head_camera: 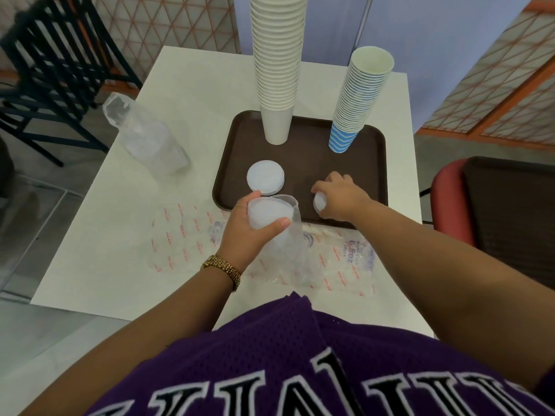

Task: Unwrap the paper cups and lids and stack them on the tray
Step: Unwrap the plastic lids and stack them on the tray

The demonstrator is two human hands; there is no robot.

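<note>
Nearby, flat printed wrappers (186, 235) – another lid sleeve (147, 139) lies left of tray (228, 163)

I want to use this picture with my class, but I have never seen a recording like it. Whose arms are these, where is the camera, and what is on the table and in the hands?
There is no machine: a person works with bare hands, and the one picture comes from a camera worn on their head, looking down.

On the white table sits a brown tray. On it stand a tall stack of white cups, a shorter stack of blue-striped cups and a low pile of white lids.

The left hand has its grip on a sleeve of lids still in clear plastic. The right hand holds a few small lids at the tray. Another wrapped pack of lids lies to the left, and empty printed wrappers lie near the person.
</note>
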